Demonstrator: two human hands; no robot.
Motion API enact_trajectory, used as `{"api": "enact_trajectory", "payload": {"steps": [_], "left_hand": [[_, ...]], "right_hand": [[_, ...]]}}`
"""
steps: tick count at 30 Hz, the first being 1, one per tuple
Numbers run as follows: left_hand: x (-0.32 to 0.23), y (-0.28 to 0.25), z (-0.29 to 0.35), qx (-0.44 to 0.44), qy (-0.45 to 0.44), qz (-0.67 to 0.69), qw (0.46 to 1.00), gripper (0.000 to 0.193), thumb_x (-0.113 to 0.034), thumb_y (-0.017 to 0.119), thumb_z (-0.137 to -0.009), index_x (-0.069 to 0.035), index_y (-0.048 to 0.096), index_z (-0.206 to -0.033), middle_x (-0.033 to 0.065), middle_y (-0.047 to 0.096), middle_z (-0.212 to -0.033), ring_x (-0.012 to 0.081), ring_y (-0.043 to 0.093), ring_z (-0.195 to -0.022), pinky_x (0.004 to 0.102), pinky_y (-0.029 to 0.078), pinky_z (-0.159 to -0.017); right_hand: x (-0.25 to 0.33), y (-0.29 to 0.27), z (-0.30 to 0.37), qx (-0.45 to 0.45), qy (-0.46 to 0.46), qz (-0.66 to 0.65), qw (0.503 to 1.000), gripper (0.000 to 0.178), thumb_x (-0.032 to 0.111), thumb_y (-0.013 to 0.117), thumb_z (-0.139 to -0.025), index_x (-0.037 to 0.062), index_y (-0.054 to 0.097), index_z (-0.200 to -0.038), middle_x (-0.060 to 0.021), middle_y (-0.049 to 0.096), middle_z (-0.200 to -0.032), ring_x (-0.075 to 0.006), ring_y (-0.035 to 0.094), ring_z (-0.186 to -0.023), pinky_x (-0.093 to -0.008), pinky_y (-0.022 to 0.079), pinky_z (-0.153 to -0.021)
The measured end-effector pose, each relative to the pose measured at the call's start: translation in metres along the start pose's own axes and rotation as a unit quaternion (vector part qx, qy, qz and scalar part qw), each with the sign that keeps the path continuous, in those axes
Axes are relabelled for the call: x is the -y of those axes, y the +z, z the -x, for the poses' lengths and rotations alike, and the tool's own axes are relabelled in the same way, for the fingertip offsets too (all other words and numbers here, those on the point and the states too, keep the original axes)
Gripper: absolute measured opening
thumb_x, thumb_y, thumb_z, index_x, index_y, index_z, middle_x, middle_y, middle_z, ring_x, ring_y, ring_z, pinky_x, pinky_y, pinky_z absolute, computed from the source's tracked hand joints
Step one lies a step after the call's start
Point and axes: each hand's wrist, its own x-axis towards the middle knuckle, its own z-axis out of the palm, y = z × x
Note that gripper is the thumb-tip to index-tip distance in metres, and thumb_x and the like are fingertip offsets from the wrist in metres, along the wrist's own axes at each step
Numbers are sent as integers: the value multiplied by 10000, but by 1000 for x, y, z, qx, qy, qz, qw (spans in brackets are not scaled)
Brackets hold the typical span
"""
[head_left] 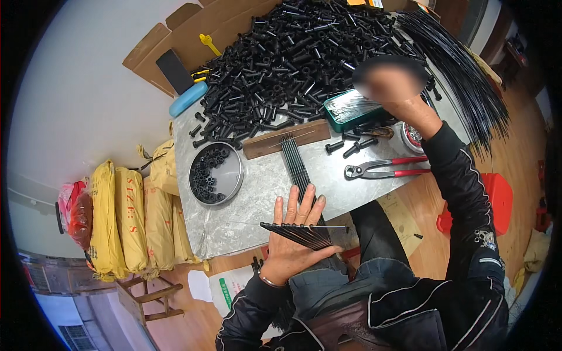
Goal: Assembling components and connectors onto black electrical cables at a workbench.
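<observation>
My left hand lies back up at the table's front edge, fingers spread, over a bundle of thin black rods. The rods' far ends reach a wooden bar. A fan of short black rods rests across the back of this hand, with a thin metal wire running through their ends. My right hand is above the back right of the table, beside a green box of thin silvery wires. Blur hides its fingers and anything in them.
A heap of black tubular parts covers the table's back. A round metal tin of small black parts stands left; red-handled pincers lie right. Long black rods overhang the right edge. A red stool stands on the floor.
</observation>
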Motion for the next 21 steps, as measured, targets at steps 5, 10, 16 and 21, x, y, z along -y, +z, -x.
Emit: {"api": "enact_trajectory", "payload": {"steps": [5,10,16,21], "left_hand": [[2,-2,0,4,5,-2,1000,1029,-615,760,-609,-57,400,-1395,207,269,-1505,427,206,-1401,545,115,-1129],[6,-6,-2,4,9,-7,1000,1040,-615,761,-605,-58,390,-1401,220,267,-1502,423,217,-1398,552,117,-1123],[10,-6,-4,1,6,2,1000,1044,-622,754,-606,-46,388,-1397,237,257,-1501,426,216,-1397,562,116,-1117],[14,-5,-3,2,1,-2,1000,1040,-627,749,-608,-34,398,-1386,239,257,-1499,434,212,-1396,569,119,-1114]], "right_hand": [[31,17,-6,-25,-73,-70,995,77,112,666,-754,50,631,-781,-87,617,-764,-289,615,-761,-389,488,-669],[68,50,-18,40,-135,-120,983,83,107,601,-814,64,657,-857,-98,631,-822,-302,621,-811,-404,497,-715],[84,61,-30,76,-124,-95,985,85,97,595,-815,58,654,-862,-105,631,-823,-296,624,-820,-413,493,-723],[101,56,-35,105,-56,-196,973,126,137,579,-832,30,633,-869,-151,657,-763,-351,637,-738,-442,496,-685]]}}
